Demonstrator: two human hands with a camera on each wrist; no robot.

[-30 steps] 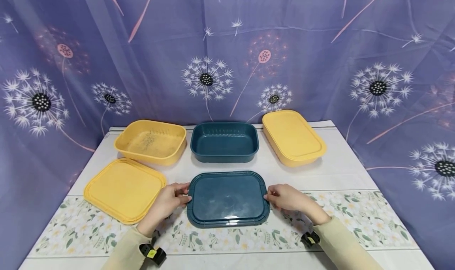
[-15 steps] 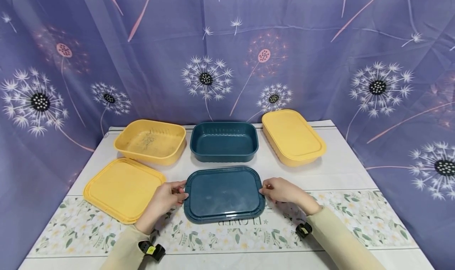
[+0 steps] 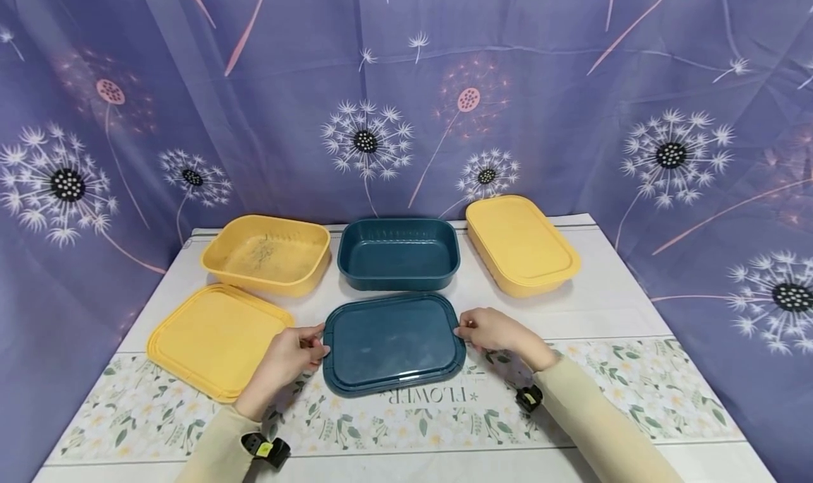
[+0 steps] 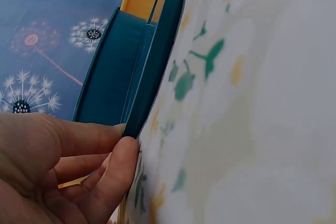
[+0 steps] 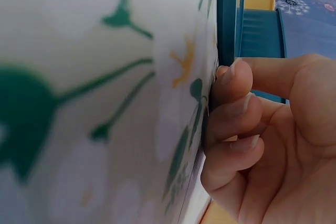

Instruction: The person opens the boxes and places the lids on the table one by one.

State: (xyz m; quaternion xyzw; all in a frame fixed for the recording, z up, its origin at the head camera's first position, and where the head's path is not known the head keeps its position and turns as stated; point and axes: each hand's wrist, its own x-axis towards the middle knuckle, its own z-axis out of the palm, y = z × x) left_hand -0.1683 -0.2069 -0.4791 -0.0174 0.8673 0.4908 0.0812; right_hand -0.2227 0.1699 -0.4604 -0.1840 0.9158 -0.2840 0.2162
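Between my hands is a dark teal lid (image 3: 394, 342), flat and turned slightly askew, just in front of the open teal box (image 3: 399, 257). My left hand (image 3: 291, 356) pinches its left edge; in the left wrist view, thumb and finger (image 4: 123, 161) close on the rim. At the opposite edge my right hand (image 3: 495, 331) pinches the lid between thumb and forefinger, its other fingers (image 5: 231, 156) curled close to the cloth in the right wrist view. Beside my left hand lies a loose yellow lid (image 3: 216, 338).
An open yellow box (image 3: 269, 253) with dark marks inside stands at the back left. At the back right sits a yellow box with its lid on (image 3: 524, 246). A purple dandelion-print curtain (image 3: 406, 102) hangs behind the white, floral-banded tablecloth (image 3: 610, 384).
Both hands have shifted the teal lid left and somewhat away from me, towards the teal box, and turned it slightly. Printed lettering on the cloth has come into view. The boxes stay put.
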